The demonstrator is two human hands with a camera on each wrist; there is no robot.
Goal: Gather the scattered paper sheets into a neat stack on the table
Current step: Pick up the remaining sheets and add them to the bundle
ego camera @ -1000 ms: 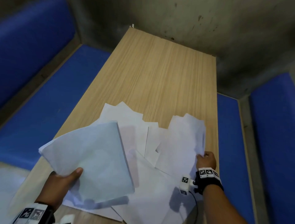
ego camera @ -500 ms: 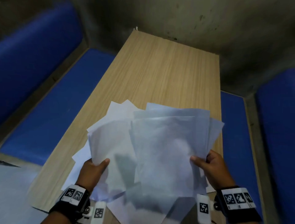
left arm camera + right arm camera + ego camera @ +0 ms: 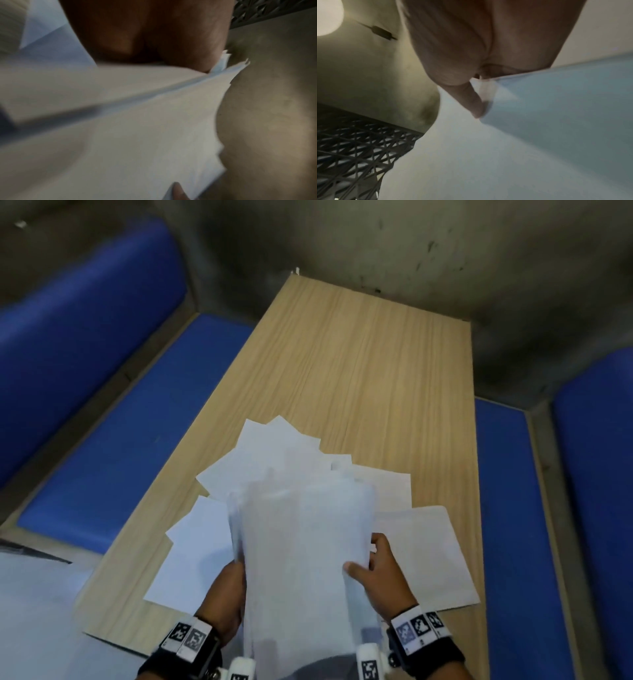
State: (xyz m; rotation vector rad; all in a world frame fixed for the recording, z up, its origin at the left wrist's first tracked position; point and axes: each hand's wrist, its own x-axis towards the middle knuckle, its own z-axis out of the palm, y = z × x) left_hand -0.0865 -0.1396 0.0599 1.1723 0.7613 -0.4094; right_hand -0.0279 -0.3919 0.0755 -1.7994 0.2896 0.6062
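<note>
I hold a bundle of white paper sheets [image 3: 305, 559] raised above the near end of the wooden table [image 3: 359, 364]. My left hand [image 3: 229, 590] grips the bundle's left edge and my right hand [image 3: 373, 566] grips its right edge, thumb on top. The left wrist view shows the sheets' uneven edges [image 3: 154, 121] under my palm. In the right wrist view my thumb [image 3: 471, 102] presses on the paper [image 3: 539, 121]. More loose sheets [image 3: 274, 453] lie fanned on the table behind the bundle, one [image 3: 195, 553] at the left and one [image 3: 424, 556] at the right.
Blue padded benches [image 3: 113, 422] run along both long sides of the table, the right one [image 3: 507, 525] close to its edge. A grey concrete wall [image 3: 376, 241] stands beyond the far end. The far half of the table shows bare wood.
My right hand lifted sheets from the right side and brought them onto those in my left hand. Both hands then squeezed the spread sheets into a narrower bundle nearer me.
</note>
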